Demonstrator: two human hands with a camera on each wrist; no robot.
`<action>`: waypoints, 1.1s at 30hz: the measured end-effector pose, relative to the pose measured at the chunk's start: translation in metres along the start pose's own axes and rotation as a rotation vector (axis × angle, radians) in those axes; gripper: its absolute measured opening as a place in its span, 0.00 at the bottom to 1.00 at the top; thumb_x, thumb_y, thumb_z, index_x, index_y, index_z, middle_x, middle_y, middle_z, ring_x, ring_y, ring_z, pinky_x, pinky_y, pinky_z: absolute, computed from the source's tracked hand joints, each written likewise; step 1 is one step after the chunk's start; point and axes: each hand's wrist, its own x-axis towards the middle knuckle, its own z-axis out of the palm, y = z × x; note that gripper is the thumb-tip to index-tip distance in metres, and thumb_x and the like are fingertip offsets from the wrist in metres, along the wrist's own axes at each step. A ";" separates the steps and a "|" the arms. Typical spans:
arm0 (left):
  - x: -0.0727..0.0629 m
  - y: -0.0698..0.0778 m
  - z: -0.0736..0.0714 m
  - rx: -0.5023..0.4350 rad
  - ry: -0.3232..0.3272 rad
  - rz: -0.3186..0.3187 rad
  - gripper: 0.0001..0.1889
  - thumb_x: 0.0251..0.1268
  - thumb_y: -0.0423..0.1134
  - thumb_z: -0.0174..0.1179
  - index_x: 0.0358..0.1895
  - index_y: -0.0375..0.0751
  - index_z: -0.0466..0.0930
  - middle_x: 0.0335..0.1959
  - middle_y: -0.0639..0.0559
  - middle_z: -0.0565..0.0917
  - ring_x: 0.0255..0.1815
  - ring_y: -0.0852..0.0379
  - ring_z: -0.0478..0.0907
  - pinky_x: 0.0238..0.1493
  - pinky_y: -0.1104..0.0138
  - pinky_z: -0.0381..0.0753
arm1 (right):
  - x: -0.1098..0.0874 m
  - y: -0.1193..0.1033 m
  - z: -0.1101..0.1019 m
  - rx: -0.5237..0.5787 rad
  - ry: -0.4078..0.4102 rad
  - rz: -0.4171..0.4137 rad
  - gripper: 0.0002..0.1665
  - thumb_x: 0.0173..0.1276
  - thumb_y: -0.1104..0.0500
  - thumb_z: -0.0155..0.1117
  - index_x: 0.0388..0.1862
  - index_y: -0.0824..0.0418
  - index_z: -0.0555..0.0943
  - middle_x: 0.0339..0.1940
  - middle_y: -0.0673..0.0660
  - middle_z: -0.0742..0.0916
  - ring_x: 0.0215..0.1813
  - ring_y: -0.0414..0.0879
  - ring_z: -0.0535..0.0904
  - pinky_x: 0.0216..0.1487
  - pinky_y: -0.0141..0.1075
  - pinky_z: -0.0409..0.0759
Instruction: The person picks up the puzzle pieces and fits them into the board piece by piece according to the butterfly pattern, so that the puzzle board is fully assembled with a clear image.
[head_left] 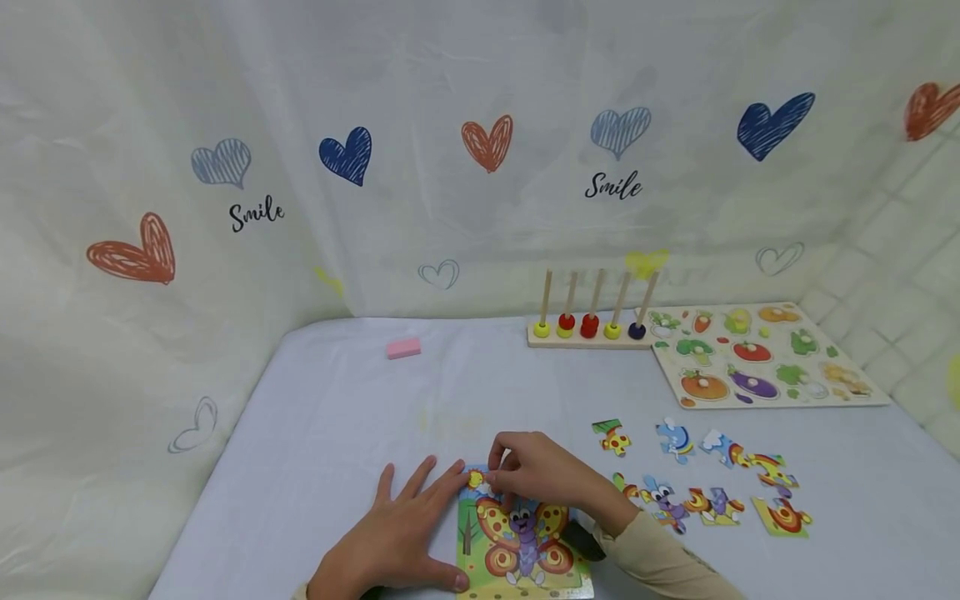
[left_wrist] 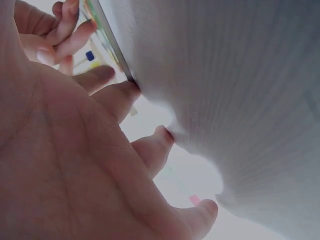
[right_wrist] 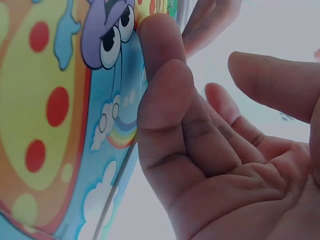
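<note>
A butterfly picture puzzle lies at the front of the table, with a sun, a tree and a purple-bodied butterfly on it. My left hand is spread beside it, thumb and fingertips at its left edge. In the left wrist view, the fingers reach the board's side. Over the upper part of the picture is my right hand, fingers bent downward. The right wrist view has its fingertips touching the printed surface near the butterfly's head, the other fingers loose and nothing seen held.
Several loose puzzle pieces lie to the right of the board. Farther back are a vegetable peg board, a wooden bead stacker and a pink block. A curtain with printed hearts hangs behind the table.
</note>
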 end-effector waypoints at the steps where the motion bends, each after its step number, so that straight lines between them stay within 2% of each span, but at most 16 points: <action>1: 0.000 0.000 0.000 0.001 -0.004 0.000 0.61 0.51 0.78 0.72 0.87 0.59 0.56 0.88 0.60 0.55 0.88 0.40 0.45 0.72 0.21 0.37 | -0.001 0.000 0.000 0.009 -0.002 -0.006 0.05 0.80 0.62 0.66 0.43 0.63 0.81 0.33 0.55 0.92 0.30 0.53 0.90 0.32 0.36 0.82; 6: 0.000 -0.001 -0.001 0.012 -0.026 0.004 0.58 0.52 0.78 0.70 0.86 0.62 0.60 0.89 0.60 0.53 0.88 0.39 0.45 0.71 0.20 0.37 | -0.005 0.005 0.000 0.030 -0.011 -0.044 0.04 0.81 0.62 0.64 0.43 0.61 0.82 0.37 0.56 0.92 0.31 0.53 0.90 0.36 0.36 0.84; 12: -0.001 0.000 0.000 0.017 -0.037 -0.006 0.58 0.52 0.78 0.71 0.86 0.60 0.60 0.89 0.60 0.53 0.88 0.38 0.44 0.71 0.20 0.38 | -0.013 0.010 -0.003 0.010 0.034 -0.067 0.06 0.82 0.60 0.64 0.44 0.62 0.83 0.41 0.57 0.90 0.34 0.51 0.90 0.37 0.37 0.85; 18: -0.003 0.001 0.002 0.031 -0.031 -0.031 0.60 0.49 0.78 0.71 0.86 0.61 0.60 0.88 0.59 0.54 0.88 0.38 0.45 0.73 0.22 0.37 | -0.028 0.015 -0.014 0.000 0.104 -0.065 0.07 0.83 0.58 0.63 0.45 0.61 0.83 0.36 0.56 0.89 0.36 0.51 0.88 0.37 0.37 0.84; 26: -0.001 0.003 0.003 0.030 -0.037 -0.043 0.60 0.49 0.79 0.71 0.86 0.62 0.59 0.88 0.60 0.54 0.88 0.38 0.43 0.73 0.22 0.36 | -0.047 0.024 -0.034 -0.123 0.220 -0.056 0.08 0.80 0.58 0.66 0.48 0.62 0.86 0.43 0.51 0.89 0.45 0.49 0.88 0.45 0.36 0.84; 33: 0.000 0.005 -0.001 0.024 -0.022 -0.013 0.61 0.50 0.77 0.72 0.87 0.59 0.59 0.88 0.58 0.54 0.88 0.38 0.44 0.73 0.22 0.36 | -0.063 0.033 -0.052 -0.220 0.290 -0.038 0.10 0.79 0.57 0.68 0.52 0.60 0.87 0.48 0.50 0.90 0.50 0.48 0.86 0.47 0.38 0.83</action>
